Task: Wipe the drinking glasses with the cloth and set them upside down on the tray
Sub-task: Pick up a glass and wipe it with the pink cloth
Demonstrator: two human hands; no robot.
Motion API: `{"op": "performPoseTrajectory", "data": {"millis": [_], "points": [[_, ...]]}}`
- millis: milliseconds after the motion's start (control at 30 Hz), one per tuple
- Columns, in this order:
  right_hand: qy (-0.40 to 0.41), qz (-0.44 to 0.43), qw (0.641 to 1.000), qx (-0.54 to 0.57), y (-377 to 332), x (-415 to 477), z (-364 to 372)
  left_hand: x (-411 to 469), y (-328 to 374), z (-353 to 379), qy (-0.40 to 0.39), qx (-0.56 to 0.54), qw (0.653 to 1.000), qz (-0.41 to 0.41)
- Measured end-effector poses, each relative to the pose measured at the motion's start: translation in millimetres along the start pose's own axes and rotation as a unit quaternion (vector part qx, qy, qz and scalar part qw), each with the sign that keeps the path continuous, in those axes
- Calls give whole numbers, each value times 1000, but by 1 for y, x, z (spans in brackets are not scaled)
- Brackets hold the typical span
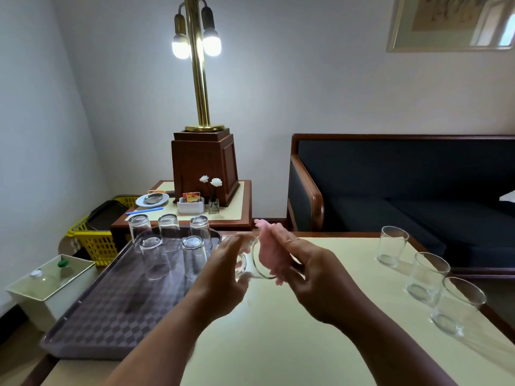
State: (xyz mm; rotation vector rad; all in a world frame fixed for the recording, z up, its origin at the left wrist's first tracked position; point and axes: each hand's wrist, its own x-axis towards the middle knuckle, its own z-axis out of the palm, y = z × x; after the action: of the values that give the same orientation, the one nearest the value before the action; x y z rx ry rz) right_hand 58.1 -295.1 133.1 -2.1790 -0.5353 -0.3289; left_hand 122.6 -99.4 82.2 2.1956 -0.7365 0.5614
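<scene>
Two bare hands and forearms, recorded together at the centre of the view.

The left forearm [167, 335] was seen extended from the lower edge upward to the right. The left hand [223, 263] was turned palm inward, with fingers and thumb spread round the closed end of a glass [246, 270] lying on its side. The right forearm [384, 346] was seen extended from the lower right upward to the left. The right hand [306, 268] was set opposite, its back toward the camera. Its thumb and forefinger were pinched on a pink cloth [267, 246] pushed into the glass's mouth, the other fingers loosely curled below. Both wrists were seen nearly straight. The hands were close but apart.
</scene>
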Motion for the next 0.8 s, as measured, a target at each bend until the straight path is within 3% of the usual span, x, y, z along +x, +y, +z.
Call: {"op": "performPoseTrajectory", "data": {"millis": [200, 367, 533, 633, 700, 767, 800], "points": [[114, 11, 985, -127, 6, 1, 8, 2, 5, 5, -32, 46, 998, 42], [110, 43, 981, -157, 9, 2, 20, 2, 8, 8, -23, 72, 996, 53], [3, -89, 976, -198, 2, 2, -4, 6, 4, -8, -78, 27, 995, 63], [48, -124, 963, -234, -8, 0, 5, 9, 7, -14, -50, 90, 992, 78], [101, -49, 978, -177, -15, 2, 14, 9, 12, -12, 14, 102, 992, 73], [107, 129, 986, 22, -19, 5, 20, 9, 18, -8, 76, 100, 991, 52], [89, 218, 964, 125, -21, 4, 23, 9, 21, -6, 102, 108, 988, 36]]}}
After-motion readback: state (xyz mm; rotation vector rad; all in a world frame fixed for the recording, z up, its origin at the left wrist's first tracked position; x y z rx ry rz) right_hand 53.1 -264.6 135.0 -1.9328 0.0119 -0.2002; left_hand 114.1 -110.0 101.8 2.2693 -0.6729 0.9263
